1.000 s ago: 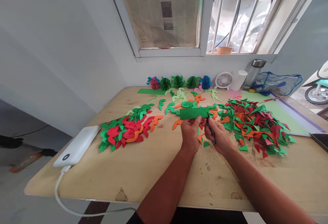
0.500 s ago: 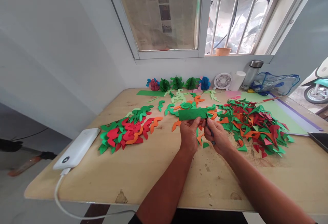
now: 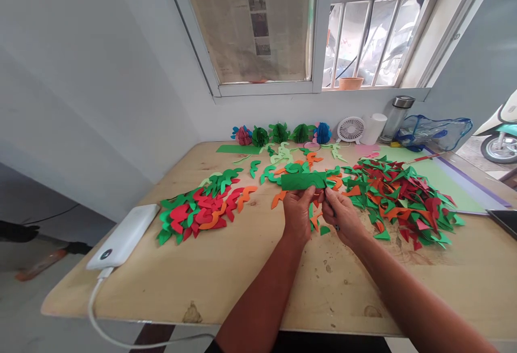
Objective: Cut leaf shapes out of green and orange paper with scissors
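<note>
A folded-looking strip of green paper (image 3: 301, 181) is pinched at its lower edge by my left hand (image 3: 298, 210), thumb on top. My right hand (image 3: 341, 214) is closed around dark-handled scissors (image 3: 333, 214), mostly hidden by the fingers. The blades meet the strip's right end. Both hands are close together above the table's middle. Curved green and orange paper cutouts (image 3: 297, 167) lie just behind and beneath the strip.
On the left are red and green cutouts (image 3: 202, 207) and a white power bank (image 3: 123, 236) with a cable. A heap of paper scraps (image 3: 404, 196) spreads to the right. Honeycomb paper figures (image 3: 279, 133), a small fan (image 3: 351, 129) and a glass bottle (image 3: 398, 118) line the wall.
The view has shifted very slightly. My right hand's fingers have drawn closer around the scissors' handles, while the green strip stays in nearly the same place.
</note>
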Available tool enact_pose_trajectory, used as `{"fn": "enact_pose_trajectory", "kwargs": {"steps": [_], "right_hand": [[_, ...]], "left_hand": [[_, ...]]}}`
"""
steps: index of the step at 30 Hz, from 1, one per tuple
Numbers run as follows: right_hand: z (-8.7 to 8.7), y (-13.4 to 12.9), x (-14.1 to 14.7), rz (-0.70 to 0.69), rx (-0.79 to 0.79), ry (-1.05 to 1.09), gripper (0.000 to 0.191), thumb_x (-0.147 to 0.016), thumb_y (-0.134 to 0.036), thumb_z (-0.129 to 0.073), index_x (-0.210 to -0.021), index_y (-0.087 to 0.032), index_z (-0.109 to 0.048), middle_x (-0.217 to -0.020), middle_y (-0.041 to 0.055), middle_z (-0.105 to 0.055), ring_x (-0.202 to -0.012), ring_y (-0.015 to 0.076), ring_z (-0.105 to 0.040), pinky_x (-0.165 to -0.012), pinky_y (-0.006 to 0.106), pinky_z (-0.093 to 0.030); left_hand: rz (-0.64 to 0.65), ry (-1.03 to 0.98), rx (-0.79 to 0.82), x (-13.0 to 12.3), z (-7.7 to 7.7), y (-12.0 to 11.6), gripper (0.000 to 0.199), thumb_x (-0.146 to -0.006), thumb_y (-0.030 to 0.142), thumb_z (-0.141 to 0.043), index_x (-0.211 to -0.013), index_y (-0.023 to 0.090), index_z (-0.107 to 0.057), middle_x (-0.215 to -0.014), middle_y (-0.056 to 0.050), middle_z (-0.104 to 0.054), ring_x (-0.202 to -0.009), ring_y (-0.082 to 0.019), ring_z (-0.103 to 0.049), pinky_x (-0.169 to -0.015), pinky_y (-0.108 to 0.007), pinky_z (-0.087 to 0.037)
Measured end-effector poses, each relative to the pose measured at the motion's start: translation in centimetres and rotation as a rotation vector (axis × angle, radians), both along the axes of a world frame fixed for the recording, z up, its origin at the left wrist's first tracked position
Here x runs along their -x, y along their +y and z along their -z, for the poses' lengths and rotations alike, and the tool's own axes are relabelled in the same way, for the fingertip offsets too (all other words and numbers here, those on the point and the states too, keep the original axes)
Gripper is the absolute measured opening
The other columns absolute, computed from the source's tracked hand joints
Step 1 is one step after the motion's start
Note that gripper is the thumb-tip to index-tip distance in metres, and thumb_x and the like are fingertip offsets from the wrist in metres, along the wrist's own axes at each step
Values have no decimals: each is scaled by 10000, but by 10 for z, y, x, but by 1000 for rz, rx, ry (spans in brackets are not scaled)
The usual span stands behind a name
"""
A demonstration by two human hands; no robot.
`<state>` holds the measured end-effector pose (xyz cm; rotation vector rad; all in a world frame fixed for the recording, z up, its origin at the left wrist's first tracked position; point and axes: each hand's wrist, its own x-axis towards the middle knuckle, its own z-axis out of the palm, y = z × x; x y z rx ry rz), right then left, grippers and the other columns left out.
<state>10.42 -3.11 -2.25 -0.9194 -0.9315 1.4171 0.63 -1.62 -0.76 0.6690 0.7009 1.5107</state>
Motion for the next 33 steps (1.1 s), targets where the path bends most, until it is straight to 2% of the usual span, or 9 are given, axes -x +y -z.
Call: {"fn": "enact_pose_trajectory", "kwargs": {"steps": [10, 27, 33], "right_hand": [[1, 0, 1, 24, 13, -34, 455, -743, -604, -678, -648, -175, -559, -443, -92, -300, -381, 41, -168, -348, 190, -115], [0, -1, 1, 30, 39, -93, 483, -726, -634, -668, -654, -171, -553, -420, -100, -298, -362, 36, -178, -357, 200, -115], [1, -2, 5, 26, 20, -120, 477, -739, -635, -646, -653, -177, -544, -401, -105, -282, -349, 41, -174, -352, 208, -116]], "left_hand": [[-7, -14, 9, 0, 2, 2, 182, -560, 244, -790, -667, 137, -688, -646, -40, -693, -593, -146, -639, -661, -291, -498], [-41, -55, 58, 1, -1, 2, 175, -548, 213, -775, -654, 138, -658, -616, -8, -661, -560, -121, -604, -663, -284, -491], [-72, 28, 88, 0, -6, -1, 230, -538, 266, -795, -662, 129, -658, -625, -15, -650, -551, -112, -578, -632, -265, -486]]}}
